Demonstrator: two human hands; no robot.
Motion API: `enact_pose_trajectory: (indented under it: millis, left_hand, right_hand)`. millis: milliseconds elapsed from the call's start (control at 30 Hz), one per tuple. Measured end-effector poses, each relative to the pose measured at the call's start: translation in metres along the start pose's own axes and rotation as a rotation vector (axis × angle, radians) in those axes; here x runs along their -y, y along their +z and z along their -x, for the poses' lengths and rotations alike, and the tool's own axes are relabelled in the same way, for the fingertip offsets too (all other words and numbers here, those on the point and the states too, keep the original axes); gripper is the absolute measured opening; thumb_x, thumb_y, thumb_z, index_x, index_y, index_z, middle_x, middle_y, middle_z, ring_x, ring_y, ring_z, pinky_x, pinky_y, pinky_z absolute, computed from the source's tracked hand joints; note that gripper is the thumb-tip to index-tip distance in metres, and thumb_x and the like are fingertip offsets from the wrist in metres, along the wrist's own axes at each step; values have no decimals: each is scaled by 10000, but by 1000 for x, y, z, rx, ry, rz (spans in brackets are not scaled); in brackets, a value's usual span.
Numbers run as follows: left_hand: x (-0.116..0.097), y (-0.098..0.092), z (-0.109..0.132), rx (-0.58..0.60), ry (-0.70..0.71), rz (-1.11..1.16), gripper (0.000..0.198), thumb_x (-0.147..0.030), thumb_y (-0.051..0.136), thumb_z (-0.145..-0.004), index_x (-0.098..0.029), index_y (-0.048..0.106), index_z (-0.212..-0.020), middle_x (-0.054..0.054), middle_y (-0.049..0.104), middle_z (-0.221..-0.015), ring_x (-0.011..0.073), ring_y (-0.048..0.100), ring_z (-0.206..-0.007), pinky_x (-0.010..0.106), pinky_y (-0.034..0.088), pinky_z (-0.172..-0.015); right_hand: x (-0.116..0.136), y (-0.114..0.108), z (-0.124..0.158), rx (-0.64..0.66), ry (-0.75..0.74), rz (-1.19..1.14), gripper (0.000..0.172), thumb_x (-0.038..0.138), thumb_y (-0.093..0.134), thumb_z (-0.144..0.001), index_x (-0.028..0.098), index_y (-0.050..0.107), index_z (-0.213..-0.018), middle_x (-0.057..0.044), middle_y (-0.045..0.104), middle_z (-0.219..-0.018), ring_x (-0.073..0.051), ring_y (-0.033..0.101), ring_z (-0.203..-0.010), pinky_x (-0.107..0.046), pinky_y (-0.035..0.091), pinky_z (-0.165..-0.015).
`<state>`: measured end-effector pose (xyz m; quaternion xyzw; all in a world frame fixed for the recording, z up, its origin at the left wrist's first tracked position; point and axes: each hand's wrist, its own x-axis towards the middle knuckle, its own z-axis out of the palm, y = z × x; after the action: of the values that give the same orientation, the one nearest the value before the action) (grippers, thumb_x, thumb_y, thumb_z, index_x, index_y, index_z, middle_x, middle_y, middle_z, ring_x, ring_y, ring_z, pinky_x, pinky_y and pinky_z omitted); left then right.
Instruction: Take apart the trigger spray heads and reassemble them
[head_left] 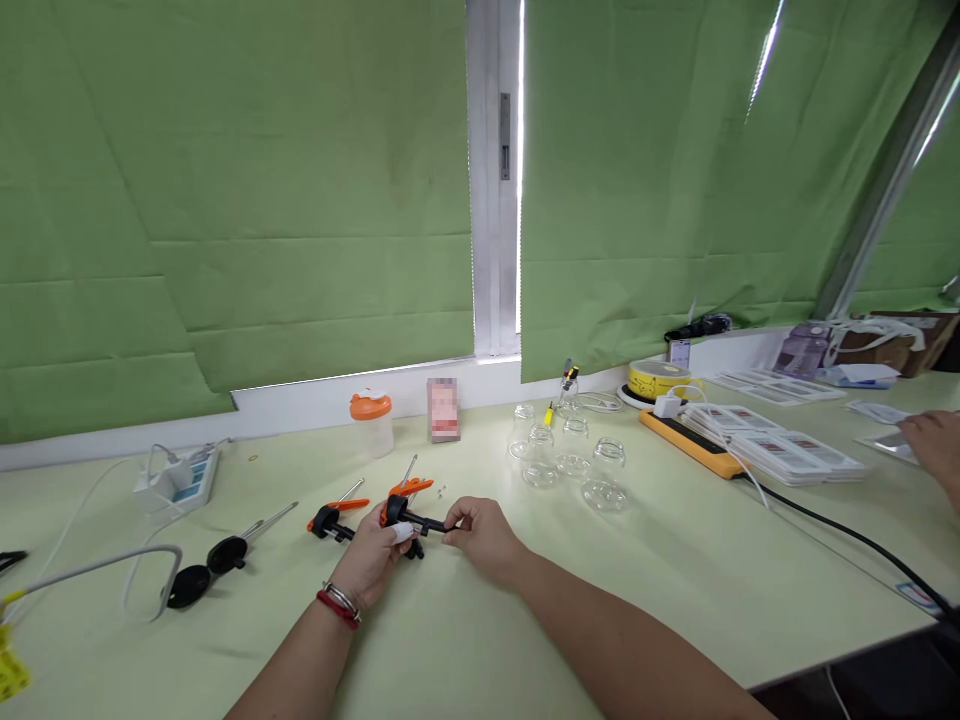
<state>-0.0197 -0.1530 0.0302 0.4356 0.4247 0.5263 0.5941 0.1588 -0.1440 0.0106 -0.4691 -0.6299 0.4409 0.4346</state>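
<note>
My left hand is closed around a black-and-orange part with a metal rod; its exact kind I cannot make out. A white wrap covers one finger of this hand. From the other side, the fingertips of my right hand pinch the end of the part's thin black arm. Just left of my hands, a similar black-and-orange part lies on the table. Farther left rest two round black pieces, with metal rods sticking out at the upper right. Tiny pieces lie beyond my hands.
Several clear glass jars stand right of centre. Behind my hands is an orange-lidded cup beside a small box. A power strip sits left; an orange-black bar and card stacks lie right. Another person's hand is at far right.
</note>
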Motion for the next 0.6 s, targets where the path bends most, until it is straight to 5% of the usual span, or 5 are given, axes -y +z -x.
enact_pose_trajectory:
  millis: [333,600]
  left_hand:
    - [-3,4,1,-5,-14,-1,314,-111,648,-576,-166,542,-866,-40,549,-723,73,509,-621,206,399,-581]
    - [-5,8,5,-15,-12,-8,311,-103,632,-560,-170,537,-849,-38,551,-712,74,491,-590,210,373,-546]
  right_hand:
    - [-1,1,2,12,-28,86,100,182,645,-627,192,628,-724,54,449,-551,-78,383,-495,-202,288,-477]
    - [10,0,7,-10,-261,339,278,120,600,-677,240,640,-925,8,619,-814,-135,535,-724,-242,390,-677]
